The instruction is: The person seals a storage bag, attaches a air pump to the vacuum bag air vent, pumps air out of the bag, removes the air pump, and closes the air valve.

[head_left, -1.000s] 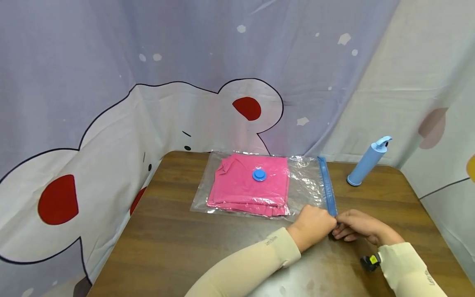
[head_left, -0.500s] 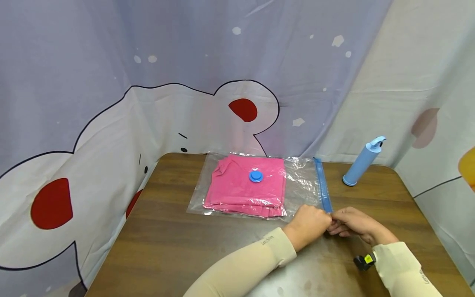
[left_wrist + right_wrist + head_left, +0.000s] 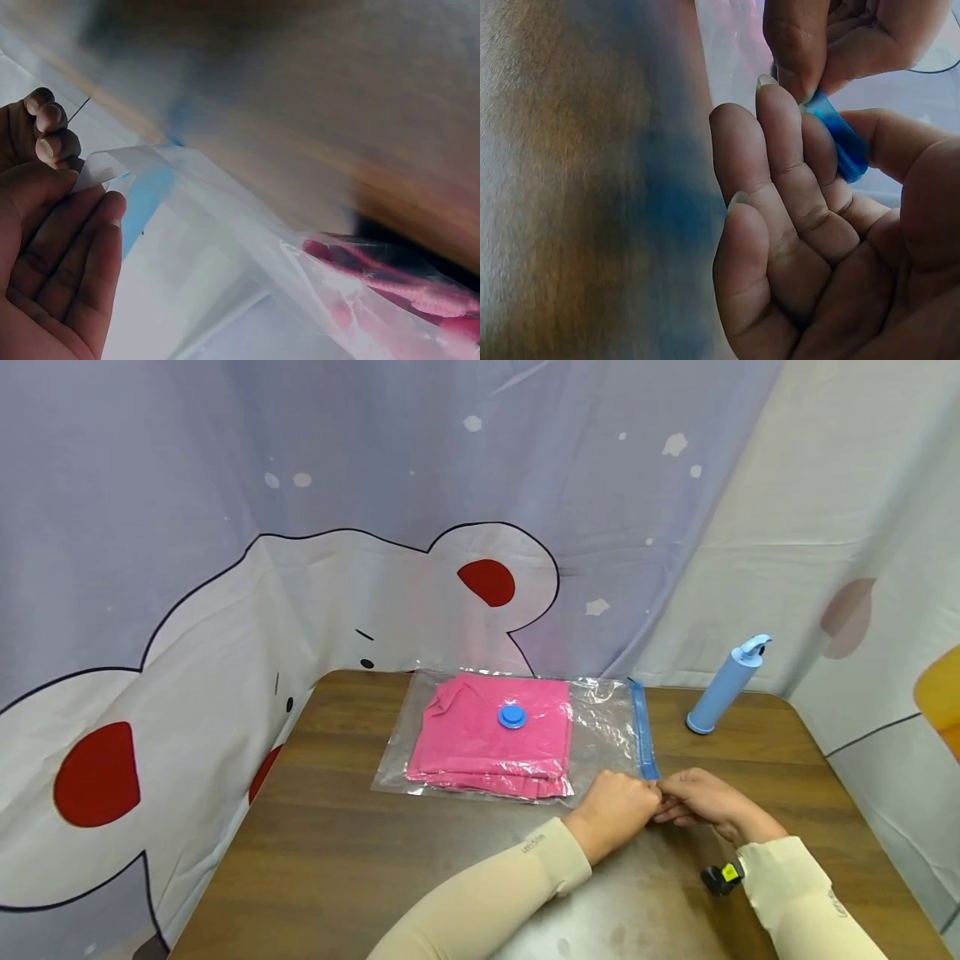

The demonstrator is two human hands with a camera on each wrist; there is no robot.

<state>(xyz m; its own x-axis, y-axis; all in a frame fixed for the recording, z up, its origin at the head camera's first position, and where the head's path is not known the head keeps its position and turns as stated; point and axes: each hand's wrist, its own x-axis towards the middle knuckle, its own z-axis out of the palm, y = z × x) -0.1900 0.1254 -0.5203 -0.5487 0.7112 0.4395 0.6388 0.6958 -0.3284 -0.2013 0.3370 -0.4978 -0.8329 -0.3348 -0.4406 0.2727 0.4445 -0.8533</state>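
A clear plastic storage bag (image 3: pixel 600 727) lies flat on the table, with a folded pink cloth (image 3: pixel 491 739) inside. It has a round blue valve (image 3: pixel 512 717) over the cloth and a blue zip strip (image 3: pixel 642 727) along its right end. At the strip's near corner my hands meet. My left hand (image 3: pixel 615 802) pinches the clear film's edge between thumb and fingers, as the left wrist view shows. My right hand (image 3: pixel 708 806) pinches the strip's blue end (image 3: pixel 847 154) between thumb and forefinger, its other fingers loosely bent.
A light blue hand pump (image 3: pixel 723 693) stands at the table's back right, beyond the bag. The brown wooden table (image 3: pixel 322 860) meets a printed curtain (image 3: pixel 375 602) along its back and sides. A black wrist device (image 3: pixel 722 878) hangs by the right sleeve.
The head view has turned slightly, so everything sits a little further left in it. Both hands stay together at the bag's near right corner, with their hold little changed.
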